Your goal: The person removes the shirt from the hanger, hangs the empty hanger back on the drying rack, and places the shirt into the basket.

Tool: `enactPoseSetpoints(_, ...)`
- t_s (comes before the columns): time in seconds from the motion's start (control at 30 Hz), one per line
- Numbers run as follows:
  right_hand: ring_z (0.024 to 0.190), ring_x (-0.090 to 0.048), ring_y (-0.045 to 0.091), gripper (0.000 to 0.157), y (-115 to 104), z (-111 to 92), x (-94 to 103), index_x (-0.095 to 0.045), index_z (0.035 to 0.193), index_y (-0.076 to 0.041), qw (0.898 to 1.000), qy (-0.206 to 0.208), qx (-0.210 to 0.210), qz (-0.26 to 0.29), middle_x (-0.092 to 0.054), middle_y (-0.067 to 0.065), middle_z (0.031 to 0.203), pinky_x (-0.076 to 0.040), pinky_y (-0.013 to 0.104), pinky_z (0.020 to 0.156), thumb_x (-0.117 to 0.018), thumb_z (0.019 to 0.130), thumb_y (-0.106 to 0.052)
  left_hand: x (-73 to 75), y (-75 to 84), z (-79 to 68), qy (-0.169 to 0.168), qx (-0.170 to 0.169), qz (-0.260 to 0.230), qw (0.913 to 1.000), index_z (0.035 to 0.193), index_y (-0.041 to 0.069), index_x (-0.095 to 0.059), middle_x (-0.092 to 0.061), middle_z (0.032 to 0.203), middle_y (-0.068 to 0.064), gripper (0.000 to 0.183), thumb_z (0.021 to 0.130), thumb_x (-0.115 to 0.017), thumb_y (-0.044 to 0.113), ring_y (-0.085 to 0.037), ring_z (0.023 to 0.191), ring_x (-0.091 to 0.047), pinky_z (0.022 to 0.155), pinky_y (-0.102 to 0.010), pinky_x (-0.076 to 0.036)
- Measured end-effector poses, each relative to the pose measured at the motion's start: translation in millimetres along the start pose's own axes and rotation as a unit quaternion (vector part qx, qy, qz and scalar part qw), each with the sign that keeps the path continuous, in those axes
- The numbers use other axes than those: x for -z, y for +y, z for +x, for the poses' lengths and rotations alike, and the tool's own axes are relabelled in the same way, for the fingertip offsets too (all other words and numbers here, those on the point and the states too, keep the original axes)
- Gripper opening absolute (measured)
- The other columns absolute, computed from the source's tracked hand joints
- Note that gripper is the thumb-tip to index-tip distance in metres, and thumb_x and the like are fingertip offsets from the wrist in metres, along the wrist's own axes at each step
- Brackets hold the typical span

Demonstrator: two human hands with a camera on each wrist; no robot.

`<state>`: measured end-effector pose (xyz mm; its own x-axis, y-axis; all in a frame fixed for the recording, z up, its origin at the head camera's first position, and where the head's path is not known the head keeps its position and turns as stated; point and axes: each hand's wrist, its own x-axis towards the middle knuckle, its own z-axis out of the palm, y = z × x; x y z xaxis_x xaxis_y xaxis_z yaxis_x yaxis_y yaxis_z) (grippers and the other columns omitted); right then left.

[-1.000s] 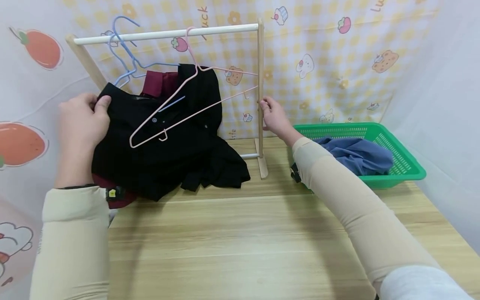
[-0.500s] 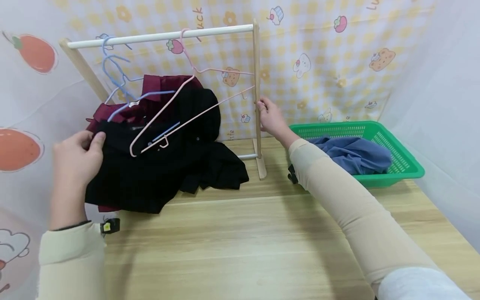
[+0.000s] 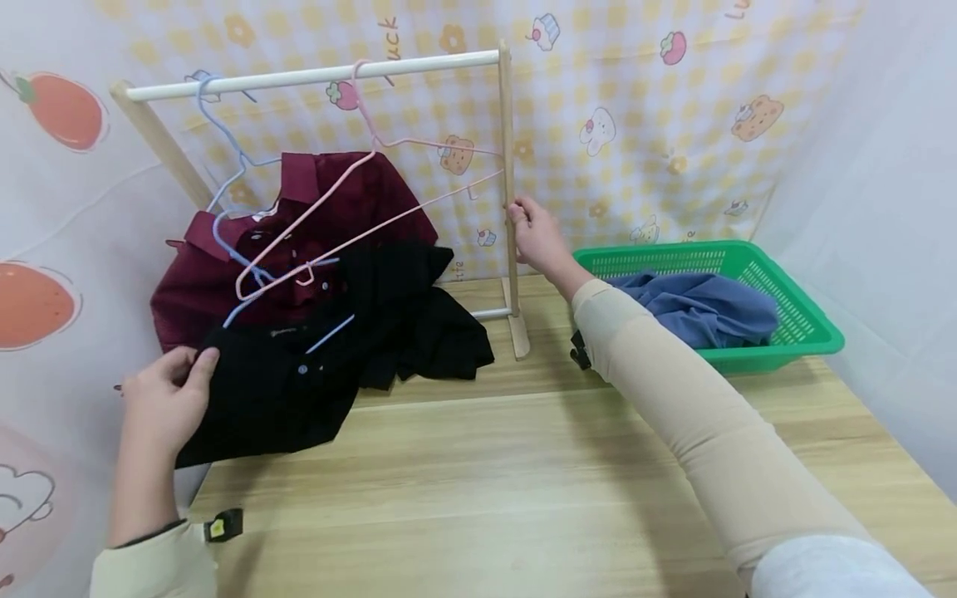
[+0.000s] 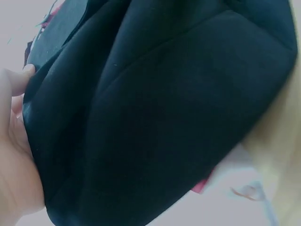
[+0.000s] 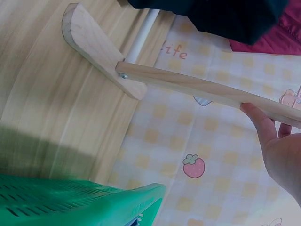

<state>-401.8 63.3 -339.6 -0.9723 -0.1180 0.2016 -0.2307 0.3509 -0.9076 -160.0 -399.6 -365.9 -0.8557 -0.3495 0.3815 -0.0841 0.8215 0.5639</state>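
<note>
In the head view my left hand (image 3: 166, 399) pinches the edge of a black buttoned shirt (image 3: 277, 407) between thumb and fingers. A blue hanger (image 3: 242, 311) sits inside this shirt, its hook below the rail and off it. Black cloth (image 4: 155, 113) fills most of the left wrist view. My right hand (image 3: 540, 237) grips the wooden post (image 3: 509, 183) of the clothes rack, fingers at its side, as the right wrist view also shows. Behind the black shirt, a maroon shirt (image 3: 359, 195) hangs from another blue hanger (image 3: 217, 124) on the white rail (image 3: 299, 79).
A bare pink hanger (image 3: 366, 108) hangs on the rail, overlapping both shirts in the head view. At the right, a green basket (image 3: 803, 311) holds blue cloth (image 3: 703, 307). The rack's wooden foot (image 3: 518, 332) stands on the wooden table (image 3: 523, 482), against a patterned backdrop curtain (image 3: 635, 100).
My left hand has lowered the black shirt toward the front. Its blue hanger has come down from the rail, exposing the maroon shirt behind. My right hand keeps its grip on the post.
</note>
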Motion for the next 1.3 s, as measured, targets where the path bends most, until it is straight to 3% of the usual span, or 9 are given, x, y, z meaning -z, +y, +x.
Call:
enactPoseSetpoints(0.1,0.125,-0.063,0.035,0.042,1,-2,-0.9,-0.056,0.143,-0.016,1.000,-0.002,-0.003,-0.001,-0.060,0.016,0.130,-0.066,0.049,0.088,-0.037,0.115,-0.041,-4.4,-13.7,-14.5,0.023,0.015,-0.021,0.9994,0.089,0.001,-0.065,-0.043,0.061,0.035,0.037,0.108,-0.060,0.033,0.002,0.073,-0.046,0.089,-0.023,-0.043)
enactPoseSetpoints(0.2,0.126,-0.063,0.036,0.045,-1,-3,-1.2,-0.055,0.147,-0.016,1.000,0.002,-0.001,-0.004,-0.061,0.016,0.135,-0.066,0.049,0.089,-0.037,0.115,-0.042,-7.5,-25.8,-28.9,0.067,0.036,-0.051,0.9958,0.083,0.004,-0.063,-0.042,0.059,0.034,0.033,0.105,-0.065,0.028,0.006,0.064,-0.039,0.064,-0.016,-0.032)
enactPoseSetpoints(0.43,0.129,-0.061,0.038,0.046,-5,-4,2.6,-0.054,0.147,-0.014,1.000,0.005,-0.006,0.007,-0.058,0.018,0.135,-0.063,0.055,0.094,-0.035,0.115,-0.041,-5.5,-48.9,-55.1,0.147,0.048,-0.202,0.9670,0.070,0.029,-0.068,-0.055,0.060,0.030,0.035,0.095,-0.075,0.006,0.007,0.057,-0.045,0.058,-0.006,-0.037)
enactPoseSetpoints(0.57,0.133,-0.059,0.037,0.045,-3,-1,6.5,-0.053,0.148,-0.014,1.000,0.007,-0.012,0.015,-0.058,0.017,0.138,-0.062,0.055,0.096,-0.036,0.115,-0.040,-1.0,-55.4,-64.2,0.133,0.079,-0.227,0.9615,0.074,0.026,-0.079,-0.065,0.064,0.029,0.032,0.088,-0.079,-0.003,0.010,0.058,-0.054,0.059,-0.004,-0.043)
enactPoseSetpoints(0.7,0.139,-0.057,0.036,0.046,0,2,7.5,-0.051,0.153,-0.015,1.000,-0.010,-0.018,0.009,-0.057,0.015,0.148,-0.062,0.054,0.097,-0.036,0.116,-0.039,3.4,-51.5,-74.4,0.077,0.074,-0.201,0.9738,0.074,0.014,-0.081,-0.066,0.064,0.028,0.025,0.083,-0.080,-0.010,0.007,0.058,-0.054,0.057,-0.007,-0.044)
enactPoseSetpoints(0.93,0.148,-0.050,0.033,0.059,-9,-12,6.5,-0.032,0.168,-0.018,0.999,0.006,-0.024,-0.021,-0.044,0.016,0.165,-0.051,0.048,0.116,-0.046,0.114,-0.038,10.7,-24.2,-78.3,0.038,-0.048,-0.165,0.9843,0.076,0.014,-0.081,-0.065,0.067,0.031,0.027,0.076,-0.081,-0.014,0.007,0.066,-0.053,0.064,-0.006,-0.042)
enactPoseSetpoints(1.07,0.147,-0.049,0.030,0.054,-15,-50,-2.9,-0.046,0.159,-0.015,0.993,0.046,0.061,-0.095,-0.047,0.015,0.161,-0.044,0.047,0.122,-0.055,0.111,-0.037,13.2,-4.3,-72.0,0.045,-0.151,-0.166,0.9734,0.080,0.014,-0.080,-0.065,0.074,0.034,0.029,0.073,-0.081,-0.015,0.009,0.070,-0.053,0.067,-0.005,-0.039)
enactPoseSetpoints(1.2,0.141,-0.055,0.031,0.041,-16,-97,-19.7,-0.064,0.145,-0.015,0.965,-0.046,0.198,-0.167,-0.059,0.013,0.151,-0.046,0.051,0.119,-0.059,0.110,-0.036,14.0,14.9,-64.6,0.061,-0.226,-0.175,0.9562,0.081,0.007,-0.078,-0.064,0.081,0.038,0.019,0.075,-0.080,-0.011,0.011,0.072,-0.051,0.068,-0.005,-0.038)
enactPoseSetpoints(1.3,0.132,-0.062,0.029,0.046,-17,-123,-29.2,-0.064,0.148,-0.017,0.942,-0.130,0.234,-0.201,-0.061,0.011,0.149,-0.052,0.049,0.112,-0.060,0.109,-0.041,11.4,27.5,-57.7,0.077,-0.265,-0.204,0.9391,0.080,-0.005,-0.076,-0.065,0.082,0.034,0.006,0.077,-0.079,-0.009,0.010,0.071,-0.050,0.069,-0.007,-0.038)
